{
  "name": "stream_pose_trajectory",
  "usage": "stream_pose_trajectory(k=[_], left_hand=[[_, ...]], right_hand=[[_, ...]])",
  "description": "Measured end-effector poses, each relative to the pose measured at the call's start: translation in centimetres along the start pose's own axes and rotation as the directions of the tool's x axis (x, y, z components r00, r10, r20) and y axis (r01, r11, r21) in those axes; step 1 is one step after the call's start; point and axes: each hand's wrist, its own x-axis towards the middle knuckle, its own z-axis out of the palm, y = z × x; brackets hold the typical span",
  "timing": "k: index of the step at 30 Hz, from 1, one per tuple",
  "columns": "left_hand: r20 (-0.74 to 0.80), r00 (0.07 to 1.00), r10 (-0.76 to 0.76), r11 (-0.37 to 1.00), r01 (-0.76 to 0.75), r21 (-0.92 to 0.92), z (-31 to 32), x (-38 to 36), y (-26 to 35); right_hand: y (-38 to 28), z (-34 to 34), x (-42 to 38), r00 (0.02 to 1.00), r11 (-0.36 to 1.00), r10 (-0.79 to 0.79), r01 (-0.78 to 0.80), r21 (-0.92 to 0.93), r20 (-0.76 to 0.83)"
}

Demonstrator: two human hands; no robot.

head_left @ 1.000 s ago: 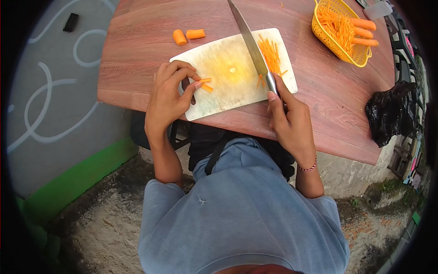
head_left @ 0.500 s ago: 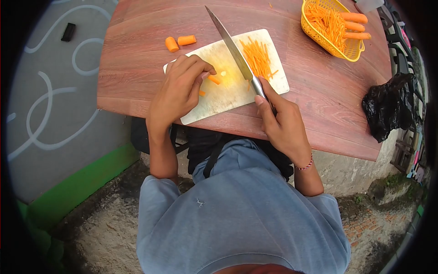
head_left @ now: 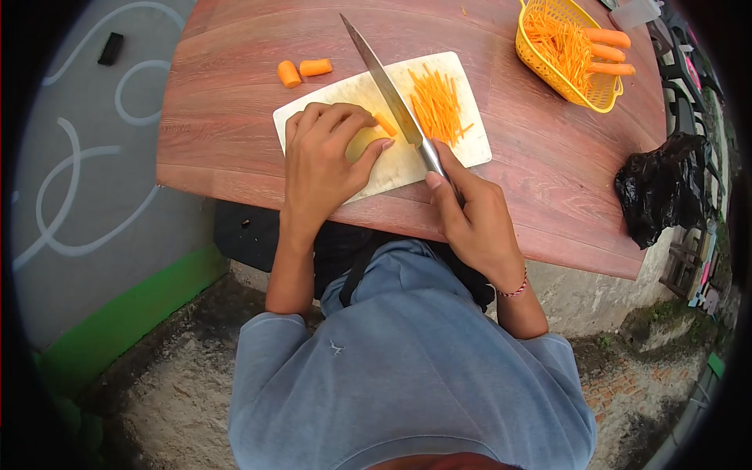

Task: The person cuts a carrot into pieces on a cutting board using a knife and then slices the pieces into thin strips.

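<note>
My left hand (head_left: 330, 153) rests over the left part of a white cutting board (head_left: 395, 176), fingers curled. Its index fingertip and thumb are at a small carrot slice (head_left: 385, 124); the palm hides whatever lies beneath. In my right hand (head_left: 479, 215) is the handle of a large kitchen knife (head_left: 388, 88). The blade points up and left across the board, between the slice and a pile of carrot strips (head_left: 439, 106). Past the board's upper left edge lie two short carrot pieces (head_left: 289, 74) on the table.
A yellow plastic basket (head_left: 548, 72) at the table's upper right holds shredded carrot and several whole carrots (head_left: 609, 53). A black plastic bag (head_left: 662, 188) hangs at the right edge of the wooden table (head_left: 227, 117). A clear container (head_left: 633, 13) stands beyond the basket.
My left hand has moved right over the board, and the carrot slice has shifted right towards the knife. The knife stays in my right hand in nearly the same pose.
</note>
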Motion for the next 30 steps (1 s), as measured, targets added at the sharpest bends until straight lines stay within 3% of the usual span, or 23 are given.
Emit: stream_pose_trajectory(k=[7, 22, 30], left_hand=[[-0.124, 0.992, -0.019, 1.000, 0.022, 0.020, 1.3, -0.6, 0.6], [-0.141, 0.990, 0.004, 1.000, -0.007, -0.022, 1.7, -0.9, -0.2], [-0.136, 0.991, 0.020, 1.000, -0.020, 0.002, 1.2, -0.8, 0.1]], right_hand=[[-0.9, 0.1, 0.0, 0.999, 0.997, -0.023, 0.025, -0.070, 0.026], [-0.5, 1.5, -0.5, 0.976, 0.974, -0.205, 0.195, -0.119, -0.078], [-1.3, 2.5, -1.3, 0.968, 0.903, -0.248, 0.219, -0.368, -0.032]])
